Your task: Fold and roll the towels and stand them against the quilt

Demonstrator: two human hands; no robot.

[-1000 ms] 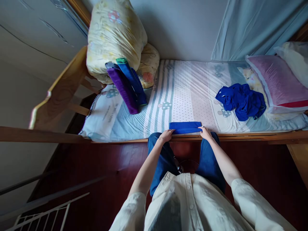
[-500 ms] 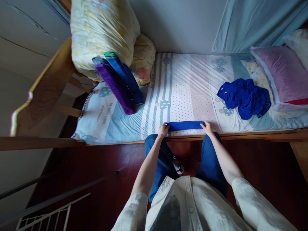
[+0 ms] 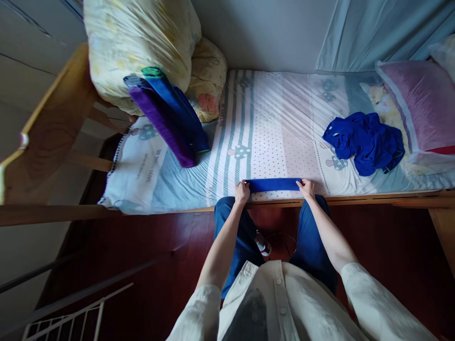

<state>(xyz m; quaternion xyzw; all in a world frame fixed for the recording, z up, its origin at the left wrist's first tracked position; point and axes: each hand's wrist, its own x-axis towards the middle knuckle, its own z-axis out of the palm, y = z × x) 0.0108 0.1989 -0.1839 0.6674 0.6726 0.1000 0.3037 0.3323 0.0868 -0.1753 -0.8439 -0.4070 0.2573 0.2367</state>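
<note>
A long, narrow strip of folded blue cloth (image 3: 273, 185) lies along the bed's front edge, above my knees. My left hand (image 3: 242, 192) pinches its left end, and my right hand (image 3: 306, 188) pinches the right end. To the right, a crumpled blue garment (image 3: 364, 142) lies in a loose heap on the sheet. On the left, several rolled or folded cloths lean against a large bundle: a purple one (image 3: 161, 125) in front, with a blue one (image 3: 170, 104) showing green at its top end behind it.
The patterned bed sheet (image 3: 270, 113) covers the mattress. A pale yellow quilt bundle (image 3: 142, 42) fills the left end by the wooden headboard (image 3: 53, 132). At the right end lies a pink pillow (image 3: 419, 104). A grey-blue curtain (image 3: 359, 33) hangs behind; a white metal rack (image 3: 81, 310) stands lower left.
The view has shifted slightly, so the bundle and cloths on the left appear further left. Both hands keep their hold on the cloth's ends, nearly unmoved.
</note>
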